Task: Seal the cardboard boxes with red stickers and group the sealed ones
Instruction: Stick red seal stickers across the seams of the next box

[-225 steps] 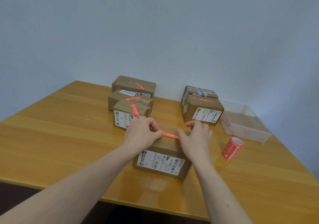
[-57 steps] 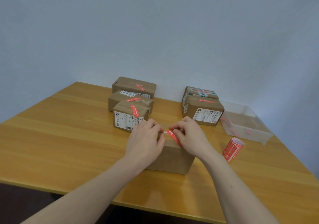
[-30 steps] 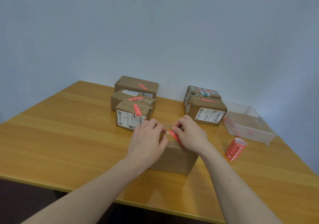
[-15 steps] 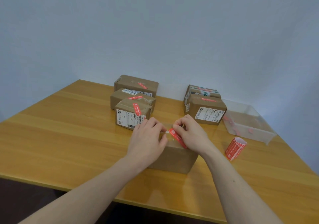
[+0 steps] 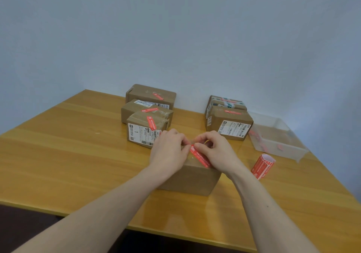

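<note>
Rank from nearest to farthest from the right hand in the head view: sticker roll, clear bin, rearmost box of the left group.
From the right hand:
1. sticker roll, standing on the table just to its right.
2. clear bin, farther right and back, near the table's right edge.
3. rearmost box, far left rear, by the wall behind two other boxes.

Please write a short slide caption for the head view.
Both hands press a red sticker onto the nearest cardboard box.

Both forearms are extended forward and converge. The left hand point(image 5: 169, 153) and right hand point(image 5: 215, 151) are held close together, fingertips curled in a pinch.
</note>
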